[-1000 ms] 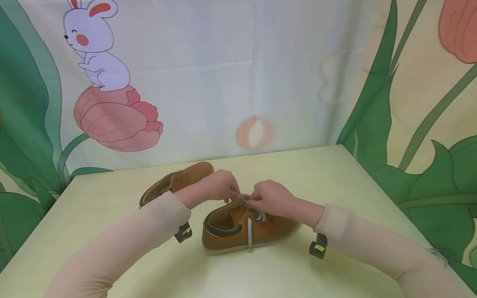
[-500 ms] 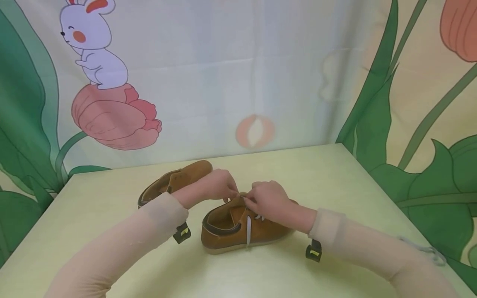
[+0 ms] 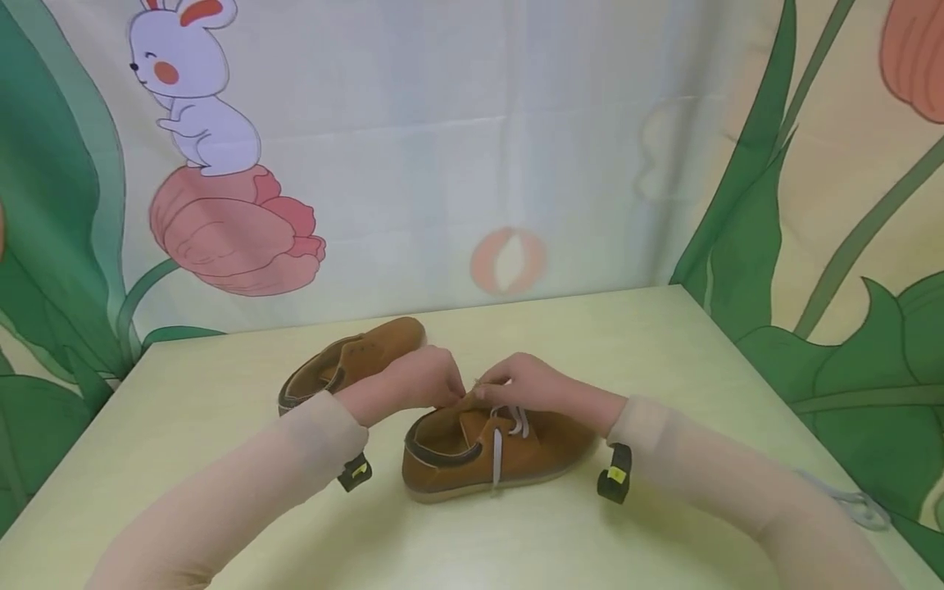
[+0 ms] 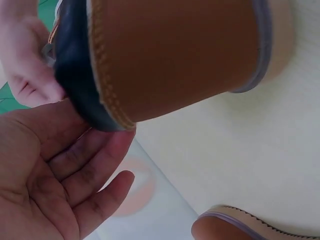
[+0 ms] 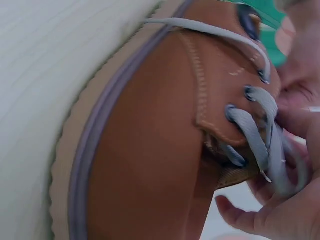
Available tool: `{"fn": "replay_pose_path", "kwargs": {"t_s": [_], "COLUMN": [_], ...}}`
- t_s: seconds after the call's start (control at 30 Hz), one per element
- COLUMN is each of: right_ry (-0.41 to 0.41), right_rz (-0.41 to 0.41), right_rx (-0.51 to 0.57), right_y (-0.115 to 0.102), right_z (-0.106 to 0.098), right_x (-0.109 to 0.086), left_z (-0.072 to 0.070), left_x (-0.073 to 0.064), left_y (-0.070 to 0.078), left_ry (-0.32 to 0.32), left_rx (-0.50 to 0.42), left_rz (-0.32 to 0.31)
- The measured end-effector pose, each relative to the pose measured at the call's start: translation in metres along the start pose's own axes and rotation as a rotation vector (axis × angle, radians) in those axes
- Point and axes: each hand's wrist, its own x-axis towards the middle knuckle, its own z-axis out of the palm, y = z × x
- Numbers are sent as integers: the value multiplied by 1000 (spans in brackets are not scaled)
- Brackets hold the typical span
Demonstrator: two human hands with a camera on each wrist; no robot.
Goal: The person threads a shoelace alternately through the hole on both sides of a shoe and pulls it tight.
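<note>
On the pale yellow-green table (image 3: 627,328), the low brown shoe with light sole (image 3: 516,455) stands upright in front of me, its toe to the right. My left hand (image 3: 426,377) is at the far side of its opening: thumb and forefinger pinch the upper edge, and other fingertips rest against the dark smooth collar (image 4: 75,75). My right hand (image 3: 537,383) meets it there, fingers bent, and it holds the flat grey-white lace (image 5: 255,140) between thumb and fingers; the exact place of the pinch is hidden. The lace passes through 3 near eyelets, and 1 strand hangs down the near side to the sole.

Behind and to the left lies a 2nd brown shoe (image 3: 369,365), partly covered by my left arm. The light cloth wall (image 3: 383,180) behind carries a white rabbit (image 3: 224,135) on a pink flower.
</note>
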Motion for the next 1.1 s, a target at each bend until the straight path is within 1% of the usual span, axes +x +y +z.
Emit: {"fn": "replay_pose_path", "kwargs": {"t_s": [0.03,0.1,0.17,0.27,0.33,0.43,0.5,0.63,0.7,0.8,0.9,0.93,1.0,1.07,1.1], "right_ry": [16,49,91,153,190,236,280,379,391,354,300,287,254,210,184], "right_rz": [14,65,109,145,148,161,166,167,162,163,170,172,187,207,217], "right_rx": [26,120,178,248,259,293,314,408,460,526,539,538,523,493,474], "right_y": [0,-2,-5,-13,-19,-32,-41,-58,-63,-65,-60,-57,-48,-36,-29], "right_z": [-2,-8,-17,-36,-50,-74,-89,-115,-121,-121,-112,-108,-98,-86,-80], "right_x": [0,0,2,7,11,17,21,29,32,36,38,38,40,41,41], "left_z": [1,3,3,3,3,4,6,7,6,7,7,7,8,10,11], "left_x": [-2,-4,-5,-5,-5,-5,-5,-6,-7,-10,-20,-25,-36,-46,-51], "left_y": [-1,-2,-2,-2,-3,-4,-5,-5,-5,-8,-12,-13,-17,-20,-22], "left_ry": [8,26,35,36,35,37,43,42,33,11,-49,-69,-108,-122,-118], "left_rx": [12,16,10,12,9,8,-1,-18,-17,-3,-18,-28,-73,-96,-109], "left_rz": [17,36,37,26,23,34,42,46,43,58,54,50,16,-2,-3]}}
